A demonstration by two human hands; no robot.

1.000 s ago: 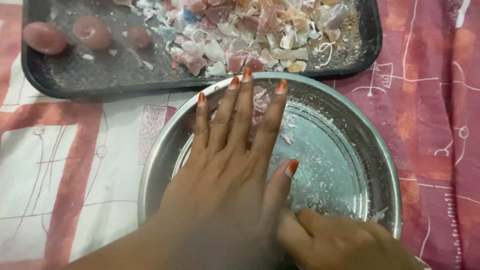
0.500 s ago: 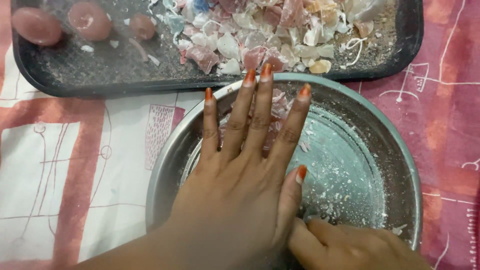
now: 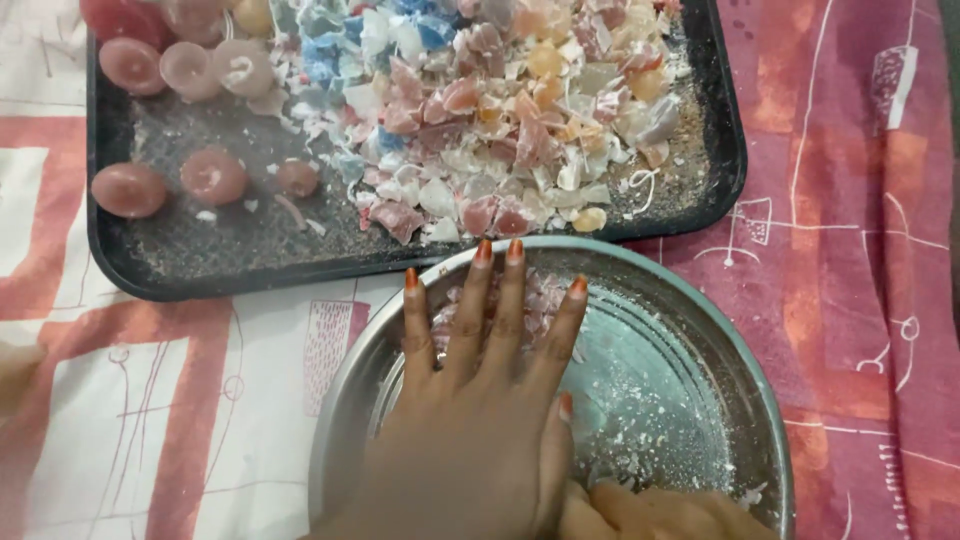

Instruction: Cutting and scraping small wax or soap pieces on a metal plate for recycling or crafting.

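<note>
right hand (image 3: pixel 660 512): bottom edge, mostly cut off; fingers curled low on the plate floor, can't tell if they pinch anything.
left hand (image 3: pixel 470 420): flat, palm down, fingers spread narrow and pressed onto the wax chips (image 3: pixel 535 300) at the plate's far side; holds nothing.
step: looks like pressing or gathering the chips against the plate floor. Judgement only.
next move needs: steady plate, even palm pressure, chips kept inside the rim.
steel plate (image 3: pixel 720 330): round, shiny, dusted with white crumbs (image 3: pixel 640 440); sits on the cloth, rim just beside the tray edge.
cloth (image 3: pixel 850 200): red and white with thin line print. No packages, labels or signs in view.
black tray (image 3: pixel 725 150): rectangular, behind the plate.
wax heap (image 3: pixel 500 120): pink, white, blue, orange broken pieces, tray centre-right.
round candles (image 3: pixel 128 188): pink discs, tray left side.
</note>
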